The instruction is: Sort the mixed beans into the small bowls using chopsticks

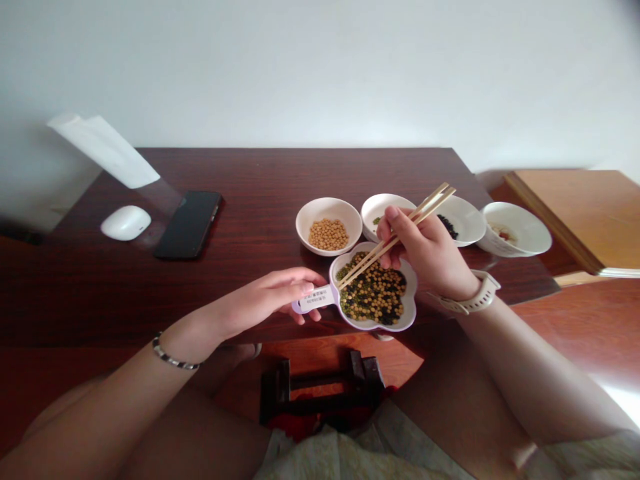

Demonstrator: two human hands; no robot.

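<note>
My left hand (270, 293) is closed around the labelled handle (315, 300) of a white, lilac-rimmed, scalloped dish (412, 287) at the table's front edge. A mix of yellow, green and black beans (375, 293) covers its bottom. With my right hand (430, 247) I grip a pair of wooden chopsticks (433, 201), their tips down in the dish near the handle. Behind it stands a white bowl (303, 227) of yellow soybeans (329, 235). A second bowl (373, 205), partly hidden by my right hand, shows a few green beans. Black beans (449, 227) lie in a third bowl (470, 220).
A fourth white bowl (537, 233) at the right holds small pale and reddish bits. On the left of the dark table (260, 180) are a black phone (189, 225), a white rounded case (126, 223) and a white upright object (107, 150). A light wooden surface (580, 207) stands right.
</note>
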